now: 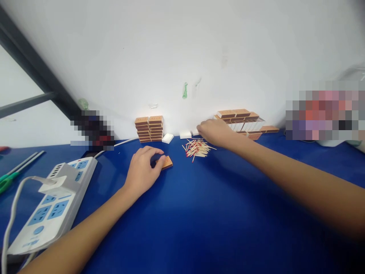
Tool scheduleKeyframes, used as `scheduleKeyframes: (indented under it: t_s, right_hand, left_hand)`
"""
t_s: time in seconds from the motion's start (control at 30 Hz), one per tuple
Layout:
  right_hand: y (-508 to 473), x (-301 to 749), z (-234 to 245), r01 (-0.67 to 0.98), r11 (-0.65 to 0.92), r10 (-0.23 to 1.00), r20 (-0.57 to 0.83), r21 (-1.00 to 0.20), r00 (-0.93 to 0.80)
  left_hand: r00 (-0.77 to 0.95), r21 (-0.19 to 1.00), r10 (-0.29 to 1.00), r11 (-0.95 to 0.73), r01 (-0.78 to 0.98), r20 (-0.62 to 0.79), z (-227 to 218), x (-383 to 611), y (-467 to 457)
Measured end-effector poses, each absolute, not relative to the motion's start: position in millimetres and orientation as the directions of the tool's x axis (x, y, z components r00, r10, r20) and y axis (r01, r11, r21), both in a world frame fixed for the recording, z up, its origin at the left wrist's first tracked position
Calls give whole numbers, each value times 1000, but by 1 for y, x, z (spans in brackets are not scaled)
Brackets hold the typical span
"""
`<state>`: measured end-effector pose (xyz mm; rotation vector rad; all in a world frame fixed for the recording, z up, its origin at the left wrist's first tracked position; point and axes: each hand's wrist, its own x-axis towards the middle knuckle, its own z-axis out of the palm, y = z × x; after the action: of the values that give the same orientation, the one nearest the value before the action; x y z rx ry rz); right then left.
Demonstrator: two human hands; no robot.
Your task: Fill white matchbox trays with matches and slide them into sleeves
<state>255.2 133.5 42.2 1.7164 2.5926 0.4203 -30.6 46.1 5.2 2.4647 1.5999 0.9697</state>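
Note:
My left hand is curled with thumb and fingers round a brown matchbox lying flat on the blue table. Its far side is hidden by the fingers. My right hand is closed, fingertips turned down, beside the pile of red-tipped matches. What it holds, if anything, is hidden. Just left of that hand a white inner tray lies by the wall, and another white tray lies beside two stacks of matchboxes.
At right, more matchboxes are piled above a row of white-ended boxes, with another matchbox beside them. A power strip with a plugged-in white cable is at left, near green-handled scissors. A white wall stands behind.

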Motion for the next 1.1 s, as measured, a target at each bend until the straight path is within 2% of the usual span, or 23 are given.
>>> scheduleKeyframes:
  t_s: [0.07,0.13,0.23,0.33,0.43,0.5,0.6,0.7,0.8,0.87,1.1]
  right_hand:
    - [115,255,53,896,371,887,191,244,-419]
    - [83,251,60,873,439,851,215,211,-480]
    - [28,239,55,785,617,773,151,49,-617]
    - [-6,231,39,708,702,712,107,-74,-694]
    - [-2,237,28,651,694,713,163,-307,-682]
    - [18,250,23,678,623,781,260,-390,-568]
    - [53,271,13,833,429,872,401,-350,-281]
    - [76,282,3,870,306,923,346,-387,-170]
    - [85,279,-3,855,255,954,261,-451,-147]
    - [86,275,-4,858,254,956,251,-447,-152]
    - [80,272,1,905,339,922,281,-257,-266]
  left_hand:
    - [347,313,773,-560,767,531,7,-26,39]
    - [430,270,704,-650,710,565,9,-21,31]
    - [559,244,624,-756,607,545,10,-14,21]
    - [647,269,601,-795,543,469,6,-9,16]
    - [670,304,607,-794,526,427,2,-7,15]
    - [671,320,611,-792,520,420,2,-6,15]
    - [676,339,610,-792,507,414,4,-5,15]
    - [681,350,594,-804,481,427,4,-4,14]
    - [681,360,593,-804,472,430,3,-3,14]
    - [682,367,600,-799,477,418,3,-3,14]
    - [687,371,603,-795,480,405,3,-3,14]
